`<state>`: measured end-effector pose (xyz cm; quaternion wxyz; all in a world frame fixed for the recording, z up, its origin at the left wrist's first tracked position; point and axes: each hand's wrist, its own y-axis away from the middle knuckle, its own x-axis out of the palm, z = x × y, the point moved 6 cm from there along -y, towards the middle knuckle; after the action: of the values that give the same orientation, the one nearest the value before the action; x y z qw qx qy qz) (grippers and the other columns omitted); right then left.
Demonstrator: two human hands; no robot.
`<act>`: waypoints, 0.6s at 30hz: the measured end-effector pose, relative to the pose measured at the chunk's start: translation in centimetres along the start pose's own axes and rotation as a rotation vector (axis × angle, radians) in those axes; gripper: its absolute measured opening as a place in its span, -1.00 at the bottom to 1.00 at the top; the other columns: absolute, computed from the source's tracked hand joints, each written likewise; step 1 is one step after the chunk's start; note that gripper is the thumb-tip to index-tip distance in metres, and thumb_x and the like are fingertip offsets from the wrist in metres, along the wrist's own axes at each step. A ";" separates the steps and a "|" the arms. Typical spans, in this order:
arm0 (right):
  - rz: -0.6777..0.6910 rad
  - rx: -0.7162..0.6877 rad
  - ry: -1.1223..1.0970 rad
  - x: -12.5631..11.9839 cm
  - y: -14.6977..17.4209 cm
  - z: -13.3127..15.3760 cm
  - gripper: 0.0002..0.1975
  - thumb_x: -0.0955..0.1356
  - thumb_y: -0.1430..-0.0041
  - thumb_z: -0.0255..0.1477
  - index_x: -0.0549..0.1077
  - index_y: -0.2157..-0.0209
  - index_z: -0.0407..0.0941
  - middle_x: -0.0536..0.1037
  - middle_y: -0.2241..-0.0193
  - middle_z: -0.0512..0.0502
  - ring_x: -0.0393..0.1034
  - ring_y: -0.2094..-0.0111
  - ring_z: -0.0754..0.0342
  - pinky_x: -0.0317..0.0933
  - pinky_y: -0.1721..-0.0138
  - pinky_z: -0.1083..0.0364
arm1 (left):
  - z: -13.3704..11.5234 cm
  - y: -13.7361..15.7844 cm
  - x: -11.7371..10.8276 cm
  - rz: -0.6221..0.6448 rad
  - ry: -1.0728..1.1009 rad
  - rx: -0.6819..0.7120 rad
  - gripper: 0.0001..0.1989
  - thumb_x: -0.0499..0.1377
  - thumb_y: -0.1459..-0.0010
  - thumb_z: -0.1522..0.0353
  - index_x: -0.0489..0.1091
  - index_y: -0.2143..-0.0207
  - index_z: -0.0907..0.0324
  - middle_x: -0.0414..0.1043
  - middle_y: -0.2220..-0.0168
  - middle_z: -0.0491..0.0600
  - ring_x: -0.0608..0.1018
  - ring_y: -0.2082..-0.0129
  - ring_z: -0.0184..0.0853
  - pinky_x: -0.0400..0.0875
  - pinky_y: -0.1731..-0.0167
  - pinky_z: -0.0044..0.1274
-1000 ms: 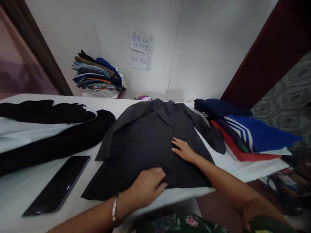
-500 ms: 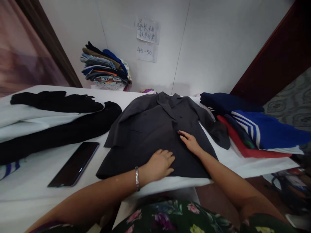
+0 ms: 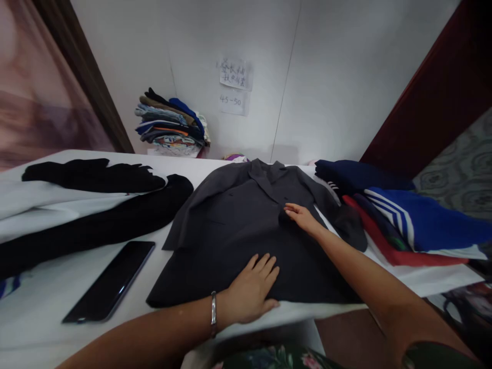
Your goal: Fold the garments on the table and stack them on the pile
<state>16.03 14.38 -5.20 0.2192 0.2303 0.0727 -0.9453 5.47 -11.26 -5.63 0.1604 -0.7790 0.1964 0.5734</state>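
Single head-worn view, no second camera to share scene with. Looks forward and down over a white table (image 3: 57,307) from its near edge, close in: both forearms enter from the bottom, left hand (image 3: 251,294) and right hand (image 3: 303,218) mid-frame on a dark jacket (image 3: 238,225). Faces a white wall (image 3: 346,77) with paper notes (image 3: 235,74); their writing is probably too blurred to read. Wide lens, edges bent, slight tilt. A phone (image 3: 109,282) sits lower left, folded clothes (image 3: 403,215) at right.
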 end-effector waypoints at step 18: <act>-0.139 0.192 0.550 4.8 -22.6 3.7 -0.62 0.37 -0.12 -0.25 0.56 0.18 -0.28 0.57 0.14 -0.40 0.47 0.06 -0.19 0.29 0.06 0.00 | 5.9 -3.0 6.3 0.013 0.559 -0.031 -0.42 -0.03 -0.12 -0.03 0.01 -0.22 -0.46 0.31 -0.19 -0.10 0.23 -0.24 -0.15 0.23 -0.16 -0.16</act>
<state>0.56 31.81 -3.33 0.1031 0.4918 0.0550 -0.8628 3.72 -6.58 -13.32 0.0847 -0.9080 0.2292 0.3403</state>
